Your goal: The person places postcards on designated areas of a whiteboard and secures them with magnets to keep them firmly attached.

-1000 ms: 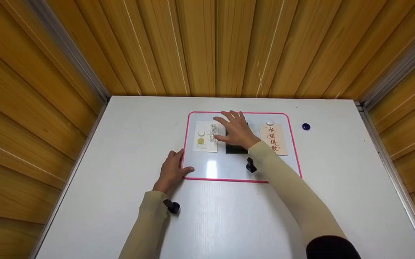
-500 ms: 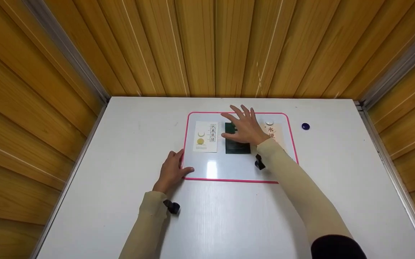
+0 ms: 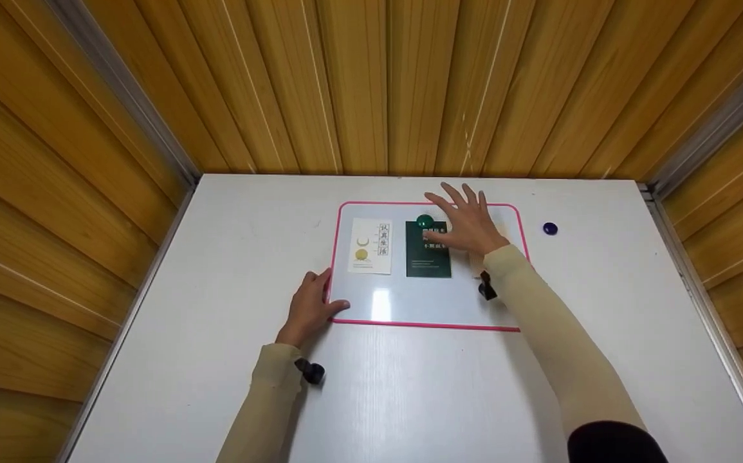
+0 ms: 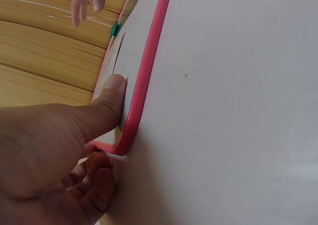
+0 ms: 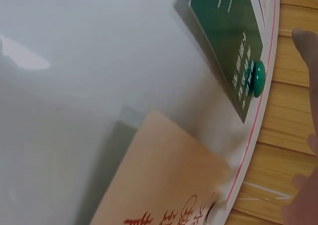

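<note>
A whiteboard [image 3: 429, 305] with a pink rim lies on the table. My left hand [image 3: 310, 305] holds its near left corner, thumb [image 4: 112, 98] on the surface and fingers at the edge. Over the right part of the board hovers my right hand [image 3: 472, 225], fingers spread and nothing in them. Beside its thumb, a round green magnet [image 3: 424, 221] sits at the top of a dark green card [image 3: 429, 260]. A white card [image 3: 371, 247] lies at the left. The peach card [image 5: 164, 170] with red characters is mostly hidden under the right hand in the head view.
A dark blue round magnet [image 3: 550, 228] lies on the white table [image 3: 377, 399], to the right of the board. Wood-patterned panels [image 3: 410, 83] rise behind the table and at both sides.
My right hand has drawn off to the right with fingers spread, uncovering the green magnet and green card and covering the peach card and its white magnet. The left hand keeps its place.
</note>
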Tool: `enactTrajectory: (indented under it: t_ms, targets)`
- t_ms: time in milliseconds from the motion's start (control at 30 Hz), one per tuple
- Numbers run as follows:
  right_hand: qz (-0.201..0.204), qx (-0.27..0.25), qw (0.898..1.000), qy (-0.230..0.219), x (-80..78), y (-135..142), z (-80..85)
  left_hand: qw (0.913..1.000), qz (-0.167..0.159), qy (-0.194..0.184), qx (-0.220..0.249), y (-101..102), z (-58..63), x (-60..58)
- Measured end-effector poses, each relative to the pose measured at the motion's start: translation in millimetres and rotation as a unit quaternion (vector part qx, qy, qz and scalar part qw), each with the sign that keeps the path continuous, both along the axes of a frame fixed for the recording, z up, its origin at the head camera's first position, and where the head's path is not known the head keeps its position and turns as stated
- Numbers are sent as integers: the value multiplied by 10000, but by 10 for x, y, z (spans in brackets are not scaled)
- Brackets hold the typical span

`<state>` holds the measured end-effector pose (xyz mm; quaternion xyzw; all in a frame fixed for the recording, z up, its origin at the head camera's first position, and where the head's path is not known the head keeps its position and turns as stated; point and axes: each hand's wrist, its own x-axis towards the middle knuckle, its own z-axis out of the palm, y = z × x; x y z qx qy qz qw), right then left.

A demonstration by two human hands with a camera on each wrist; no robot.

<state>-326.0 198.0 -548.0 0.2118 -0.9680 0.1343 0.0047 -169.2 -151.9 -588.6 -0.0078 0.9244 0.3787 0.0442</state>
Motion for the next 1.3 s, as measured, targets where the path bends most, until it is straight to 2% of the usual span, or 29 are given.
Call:
enactTrajectory:
  t_ms: [233, 467, 967, 1300]
  targets:
    - [-219, 113, 9997, 62, -37, 246, -7, 10000, 2, -28, -22, -5, -17, 5]
    - [-558, -45, 9983, -184, -65, 514, -7, 10000, 10, -30, -2, 6, -9, -3]
    - [-1280, -364, 9899, -482, -41, 1022, -44, 10000, -14, -38, -2, -3, -11, 0]
    - [-1518, -418, 9862, -507, 9, 1307, -82, 9999, -88, 88, -98, -14, -1, -2]
